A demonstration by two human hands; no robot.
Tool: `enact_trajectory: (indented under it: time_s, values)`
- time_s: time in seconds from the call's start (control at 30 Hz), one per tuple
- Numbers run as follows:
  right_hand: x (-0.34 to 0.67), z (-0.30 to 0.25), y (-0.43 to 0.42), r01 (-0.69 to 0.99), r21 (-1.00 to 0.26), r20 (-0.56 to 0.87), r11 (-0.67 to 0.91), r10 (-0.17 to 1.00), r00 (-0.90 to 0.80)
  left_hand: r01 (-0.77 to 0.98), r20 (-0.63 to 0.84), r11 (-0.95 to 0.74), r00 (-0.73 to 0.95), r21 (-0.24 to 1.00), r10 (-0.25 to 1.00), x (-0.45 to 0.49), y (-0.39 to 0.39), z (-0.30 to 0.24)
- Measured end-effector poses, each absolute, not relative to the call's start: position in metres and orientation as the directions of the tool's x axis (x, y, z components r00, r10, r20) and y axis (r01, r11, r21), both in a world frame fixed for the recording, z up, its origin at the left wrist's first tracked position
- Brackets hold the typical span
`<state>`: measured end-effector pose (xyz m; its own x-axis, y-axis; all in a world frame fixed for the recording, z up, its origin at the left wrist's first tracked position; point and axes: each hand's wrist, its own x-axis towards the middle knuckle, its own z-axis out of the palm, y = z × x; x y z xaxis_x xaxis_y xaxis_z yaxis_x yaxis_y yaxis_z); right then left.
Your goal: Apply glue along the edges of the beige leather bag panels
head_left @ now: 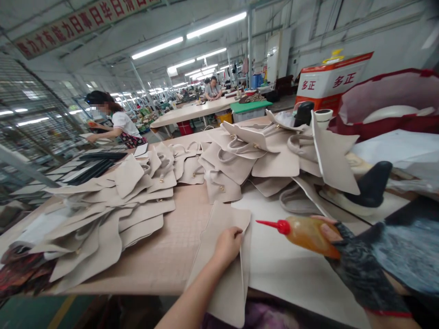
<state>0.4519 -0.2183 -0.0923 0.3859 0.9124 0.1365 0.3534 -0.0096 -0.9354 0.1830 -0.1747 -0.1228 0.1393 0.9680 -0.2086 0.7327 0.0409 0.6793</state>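
My left hand (229,245) is closed on the right edge of a beige bag panel (219,278), which lies at the table's front and hangs over its edge. In my right hand (331,232) is a squeeze bottle (308,233) of amber liquid, its thin red nozzle pointing left above the white sheet (274,269). A dark patterned sleeve covers that wrist. Past my left hand rests a beige panel with a handle and a small gold fitting (222,188).
Beige panels (133,201) are heaped at left, with another pile (274,155) at the back right. A black-handled tool (372,189) sticks out near my right arm. A dark red bag (387,105) and a box (331,82) stand behind. A co-worker (118,121) works at far left.
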Motion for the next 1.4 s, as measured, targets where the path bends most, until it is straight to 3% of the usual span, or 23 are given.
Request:
enact_trajectory:
  time_s: [0.13, 0.73, 1.4]
  values:
    - [0.454, -0.107, -0.209, 0.420, -0.903, 0.085, -0.086, 0.924, 0.372, 0.712, -0.198, 0.084, 0.078, 0.697, 0.977, 0.186, -0.172, -0.129]
    - [0.427, -0.105, -0.192, 0.588, -0.800, 0.318, 0.122, 0.917, 0.241, 0.683, -0.213, 0.108, 0.072, 0.723, 0.974, 0.189, -0.172, -0.131]
    - [0.436, -0.115, -0.182, 0.566, -0.823, 0.210, 0.050, 0.952, 0.221, 0.732, -0.221, 0.097, 0.074, 0.674, 0.973, 0.190, -0.174, -0.128]
